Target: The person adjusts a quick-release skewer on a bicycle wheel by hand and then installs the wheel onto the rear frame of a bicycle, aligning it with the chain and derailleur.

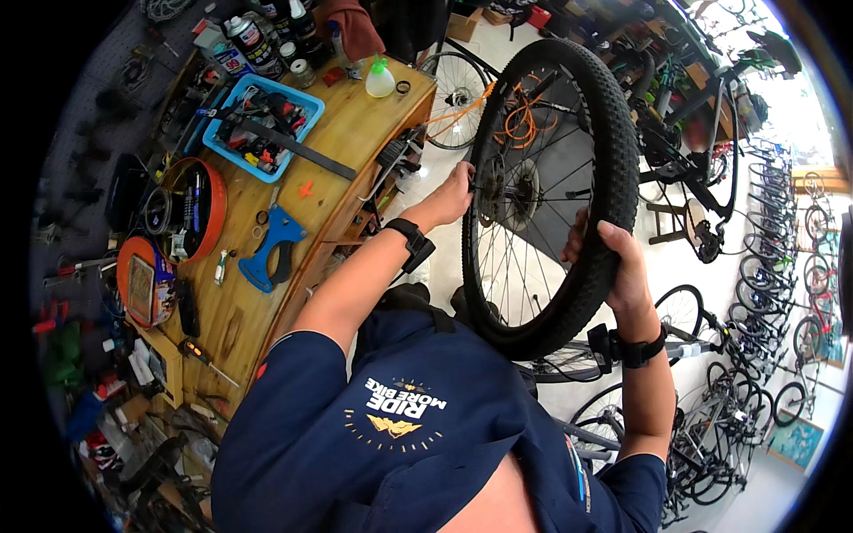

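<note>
A bicycle wheel [624,169] with a black knobbly tyre stands tilted up in front of me. My right hand [613,253] grips its right side, thumb on the tyre and fingers reaching round to the spokes. At the wheel's left edge, level with the hub, my left hand [453,194] is closed, its fingertips against a small dark part that I cannot make out. A brake disc [526,197] and what looks like a cassette [490,194] show between the spokes.
On my left a wooden workbench [333,209] carries a blue tray [313,108] of tools, a blue tool [271,249], a screwdriver [206,357] and a spray bottle [379,78]. An orange cable [524,120] shows behind the wheel. Several bicycles [769,258] line the right side.
</note>
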### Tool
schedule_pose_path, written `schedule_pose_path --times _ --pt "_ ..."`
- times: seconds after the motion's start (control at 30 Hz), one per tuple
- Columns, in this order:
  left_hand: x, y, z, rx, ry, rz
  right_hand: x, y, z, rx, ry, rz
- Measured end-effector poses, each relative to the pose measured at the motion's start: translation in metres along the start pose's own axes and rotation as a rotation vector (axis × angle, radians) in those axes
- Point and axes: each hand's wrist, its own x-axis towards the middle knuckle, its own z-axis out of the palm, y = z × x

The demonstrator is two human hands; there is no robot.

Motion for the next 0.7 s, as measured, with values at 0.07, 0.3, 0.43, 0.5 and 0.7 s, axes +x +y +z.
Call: schedule_pose_path --times 0.07,0.3,0.43,0.5,0.7 --pt "-0.005 0.003 -0.009 -0.101 0.019 -0.01 0.006 0.005 -0.002 0.007 0.008 0.035" --pt "-0.079 0.001 -0.068 0.05 0.381 -0.081 0.014 0.012 -0.007 0.171 -0.014 -0.018" --pt "-0.166 -0.02 -0.146 0.134 0.789 -0.376 0.033 0.012 -0.01 0.162 -0.063 0.014" --pt "-0.219 -0.058 -0.183 0.236 0.977 -0.512 0.043 0.015 -0.013 0.166 -0.059 0.025" --pt "-0.34 -0.152 -0.237 0.607 0.951 -0.944 0.066 0.017 -0.008 0.166 -0.041 0.056"
